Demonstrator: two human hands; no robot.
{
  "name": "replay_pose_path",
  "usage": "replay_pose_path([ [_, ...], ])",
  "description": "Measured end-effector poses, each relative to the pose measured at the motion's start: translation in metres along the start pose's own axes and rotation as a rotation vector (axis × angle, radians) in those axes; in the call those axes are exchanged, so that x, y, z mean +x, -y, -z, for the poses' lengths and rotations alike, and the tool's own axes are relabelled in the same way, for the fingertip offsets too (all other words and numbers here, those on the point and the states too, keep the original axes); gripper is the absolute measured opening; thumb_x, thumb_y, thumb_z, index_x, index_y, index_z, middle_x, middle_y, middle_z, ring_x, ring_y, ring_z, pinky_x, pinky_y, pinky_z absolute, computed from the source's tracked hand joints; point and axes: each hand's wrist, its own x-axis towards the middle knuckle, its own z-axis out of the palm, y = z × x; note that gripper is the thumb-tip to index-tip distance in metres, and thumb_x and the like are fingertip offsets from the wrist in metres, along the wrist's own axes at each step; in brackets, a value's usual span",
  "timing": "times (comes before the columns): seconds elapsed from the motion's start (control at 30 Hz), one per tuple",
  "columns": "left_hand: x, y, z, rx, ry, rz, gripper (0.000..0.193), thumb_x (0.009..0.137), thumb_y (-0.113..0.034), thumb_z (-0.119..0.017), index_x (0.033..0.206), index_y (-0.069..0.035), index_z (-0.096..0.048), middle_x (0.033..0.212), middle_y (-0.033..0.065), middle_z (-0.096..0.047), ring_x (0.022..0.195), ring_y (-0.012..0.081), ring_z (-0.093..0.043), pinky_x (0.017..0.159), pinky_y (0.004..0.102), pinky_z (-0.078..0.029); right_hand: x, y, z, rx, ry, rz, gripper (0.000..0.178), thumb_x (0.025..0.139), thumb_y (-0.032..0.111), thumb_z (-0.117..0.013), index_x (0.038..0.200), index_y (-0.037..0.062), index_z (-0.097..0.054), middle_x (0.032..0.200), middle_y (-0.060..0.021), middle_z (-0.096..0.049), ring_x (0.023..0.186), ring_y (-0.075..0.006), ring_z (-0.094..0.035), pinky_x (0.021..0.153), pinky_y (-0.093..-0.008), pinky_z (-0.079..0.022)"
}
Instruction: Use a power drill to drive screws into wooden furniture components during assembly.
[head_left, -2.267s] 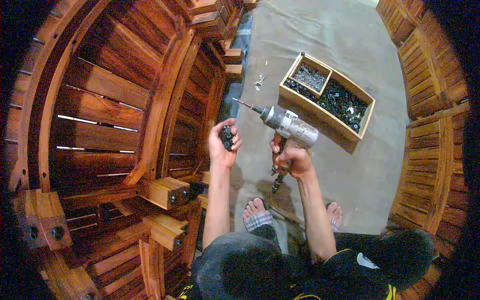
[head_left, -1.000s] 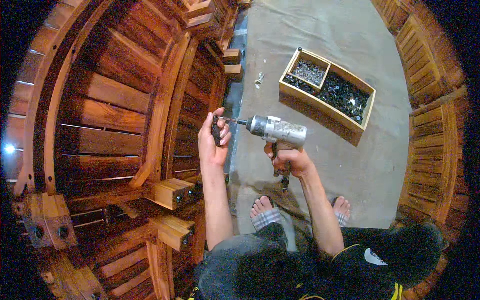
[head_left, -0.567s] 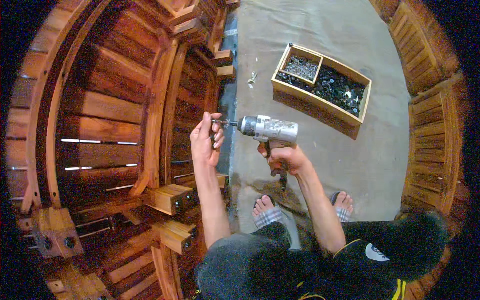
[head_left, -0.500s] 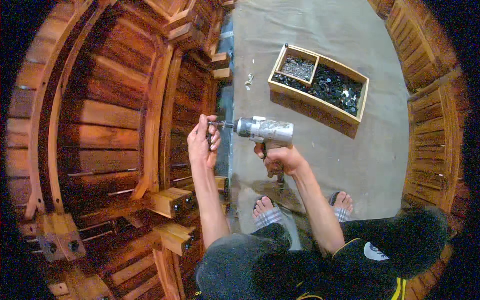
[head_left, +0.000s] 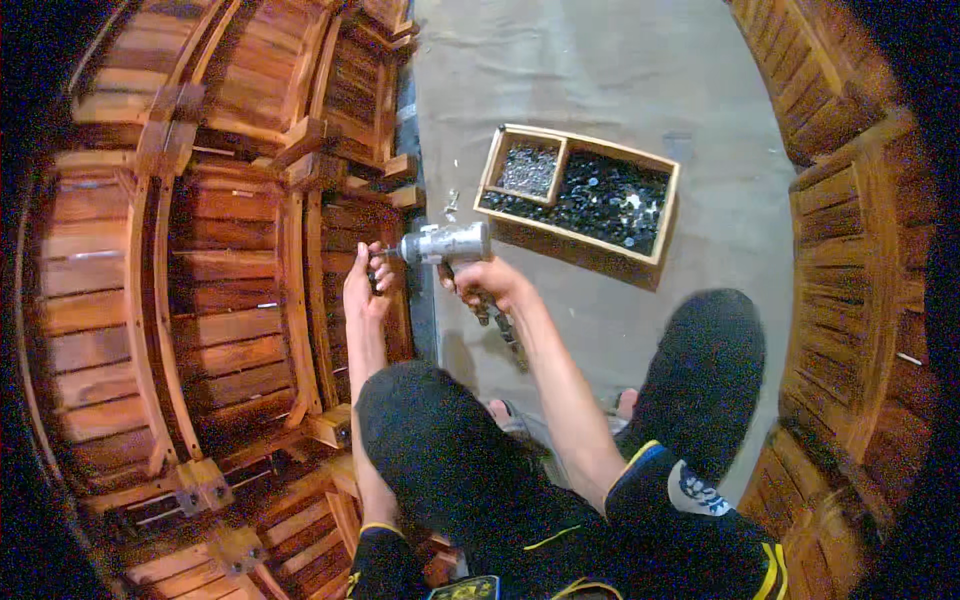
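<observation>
My right hand point(head_left: 490, 284) is wrapped around the grip of a silver pistol-shaped power driver point(head_left: 455, 242). The driver lies level and its nose points left. A dark hose-like piece hangs below the grip. At the driver's thin bit, my left hand point(head_left: 364, 285) is raised with fingers curled, fingertips close to the bit's end. Something small and dark shows in those fingers, too small to name. Beyond the driver, on the floor, stands a wooden box point(head_left: 572, 240) of small black pieces, with a smaller compartment of silvery screw-like pieces point(head_left: 528, 170).
Stacked slatted wooden panels point(head_left: 230, 330) fill the left side, with blocks and rails jutting toward my left arm. More slatted panels point(head_left: 840, 330) line the right. A small scrap point(head_left: 452, 201) lies on the grey floor covering point(head_left: 560, 60) near the box.
My body has lowered, and my bent knees now show in the picture. The driver and both hands appear farther left, still close together. The box also sits farther left and lower in the picture.
</observation>
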Motion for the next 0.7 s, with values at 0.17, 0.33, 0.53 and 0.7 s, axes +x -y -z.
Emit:
replay_pose_path([
  [0.17, 0.066, 0.056, 0.032, 0.154, 0.010, 0.160, 0.026, 0.093, -0.033, -0.048, 0.088, -0.008, -0.053, 0.063, -0.0045, -0.037, 0.050, 0.0066, -0.032, 0.040, 0.0182, -0.027, 0.014, -0.047, 0.061, 0.136, -0.088, 0.017, 0.024, 0.062, 0.003, -0.058, 0.086, 0.0020, -0.058, 0.068, -0.0052, -0.057, 0.049, -0.0101, -0.048, 0.037, -0.0228, -0.036],
  [0.33, 0.137, 0.154, 0.028, 0.204, 0.061, 0.211, 0.027, 0.092, -0.031, -0.051, 0.086, -0.005, -0.053, 0.059, -0.0034, -0.038, 0.048, 0.0075, -0.034, 0.038, 0.0199, -0.025, -0.009, -0.088, 0.143, 0.375, -0.237, 0.019, 0.037, 0.062, -0.003, -0.052, 0.098, 0.0043, -0.053, 0.077, -0.0058, -0.055, 0.042, -0.0103, -0.043, 0.038, -0.0234, -0.036],
  [0.53, 0.154, 0.237, -0.009, 0.163, 0.237, 0.315, 0.022, 0.092, -0.024, -0.052, 0.091, -0.002, -0.053, 0.064, -0.0010, -0.043, 0.052, 0.0077, -0.039, 0.039, 0.0188, -0.028, -0.063, -0.082, 0.184, 0.504, -0.423, 0.040, 0.038, 0.060, -0.001, -0.050, 0.098, 0.0065, -0.051, 0.077, -0.0044, -0.054, 0.040, -0.0095, -0.039, 0.042, -0.0252, -0.039],
  [0.7, 0.156, 0.260, 0.014, 0.095, 0.240, 0.350, 0.023, 0.091, -0.026, -0.053, 0.091, -0.003, -0.053, 0.064, -0.0001, -0.044, 0.052, 0.0082, -0.040, 0.039, 0.0189, -0.029, -0.063, -0.093, 0.200, 0.358, -0.584, 0.045, 0.036, 0.058, -0.002, -0.054, 0.093, 0.0025, -0.057, 0.072, -0.0045, -0.059, 0.040, -0.0100, -0.044, 0.037, -0.0240, -0.039],
])
